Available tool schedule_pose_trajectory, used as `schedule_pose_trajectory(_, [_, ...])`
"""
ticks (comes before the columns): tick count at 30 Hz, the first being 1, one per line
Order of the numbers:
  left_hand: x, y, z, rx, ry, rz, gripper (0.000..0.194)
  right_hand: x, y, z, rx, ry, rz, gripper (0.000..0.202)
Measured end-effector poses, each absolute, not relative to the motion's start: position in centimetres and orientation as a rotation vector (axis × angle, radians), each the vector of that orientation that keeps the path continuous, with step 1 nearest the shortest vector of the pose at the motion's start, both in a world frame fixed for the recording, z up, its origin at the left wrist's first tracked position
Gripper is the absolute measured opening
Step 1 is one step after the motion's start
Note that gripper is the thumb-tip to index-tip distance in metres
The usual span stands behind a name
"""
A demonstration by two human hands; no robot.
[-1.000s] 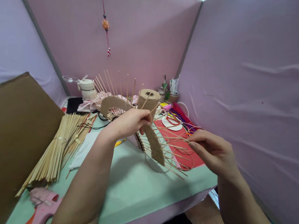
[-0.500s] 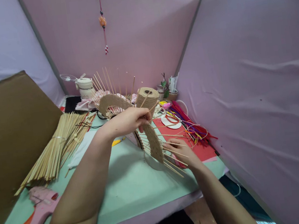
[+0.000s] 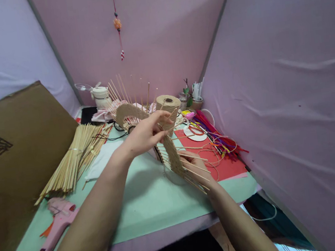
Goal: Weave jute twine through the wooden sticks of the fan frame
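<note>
An arched piece of thin wooden sticks with a woven twine band (image 3: 173,153) stands on the table, its stick ends fanning outward. My left hand (image 3: 148,135) is over the middle of the arch, thumb and fingers apart, with nothing visible between them. At the lower right end, my right hand (image 3: 195,166) is among the sticks (image 3: 202,171), fingers curled close to the band's outer edge. The sticks partly cover its fingertips, so what they pinch is hidden. A roll of twine (image 3: 167,103) stands behind the arch, and loose twine loops (image 3: 214,162) lie right of my right hand.
Bundled wooden sticks (image 3: 64,163) lie at left beside a cardboard box (image 3: 14,162). A pink glue gun (image 3: 57,226) is near my left forearm. Red paper (image 3: 229,171) with colourful pipe cleaners (image 3: 214,131) lies at right. A white jar (image 3: 101,97) stands at the back.
My left hand has loosened from the band, its fingers now spread. My right hand stays by the lower end, its fingers further behind the sticks. The view has shifted slightly.
</note>
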State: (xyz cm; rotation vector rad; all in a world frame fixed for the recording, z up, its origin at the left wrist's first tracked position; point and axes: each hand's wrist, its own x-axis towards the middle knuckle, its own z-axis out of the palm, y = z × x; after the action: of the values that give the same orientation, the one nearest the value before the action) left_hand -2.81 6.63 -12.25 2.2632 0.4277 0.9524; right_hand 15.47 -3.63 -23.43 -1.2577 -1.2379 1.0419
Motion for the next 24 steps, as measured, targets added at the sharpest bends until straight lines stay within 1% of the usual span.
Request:
schedule_pose_trajectory(2, [-2.5,5.9,-13.8,2.266,0.446,1.259,0.056,15.3,-3.5,-23.4,-1.251,-1.237,1.029,0.027])
schedule_pose_trajectory(3, [-2.3,5.6,-14.6,2.273,0.462,1.462,0.057,15.3,-3.4,-23.4,-1.247,-1.235,1.023,0.028])
schedule_pose_trajectory(5, [-1.9,4.9,-16.2,2.365,0.408,1.811,0.049,15.3,-3.3,-23.4,-1.231,-1.241,1.019,0.028])
schedule_pose_trajectory(7, [-1.5,4.4,-17.5,2.487,0.359,1.929,0.044,15.3,-3.1,-23.6,-1.205,-1.254,1.019,0.028])
schedule_pose_trajectory(10, [-0.9,3.9,-18.8,2.612,0.35,1.812,0.046,15.3,-3.0,-24.0,-1.177,-1.245,1.033,0.029])
schedule_pose_trajectory(13, [-0.5,3.8,-19.1,2.692,0.436,1.675,0.048,15.3,-3.0,-24.1,-1.18,-1.212,1.066,0.032])
schedule_pose_trajectory(16, [-0.5,3.9,-18.6,2.772,0.494,1.561,0.037,15.4,-3.1,-24.0,-1.191,-1.196,1.068,0.033])
schedule_pose_trajectory(19, [-0.7,4.1,-17.5,2.776,0.499,1.375,0.028,15.9,-3.1,-23.9,-1.205,-1.167,1.003,0.031])
schedule_pose_trajectory(24, [-1.4,4.2,-15.7,2.671,0.594,1.004,0.022,16.9,-3.4,-23.6,-1.257,-1.173,0.935,0.031])
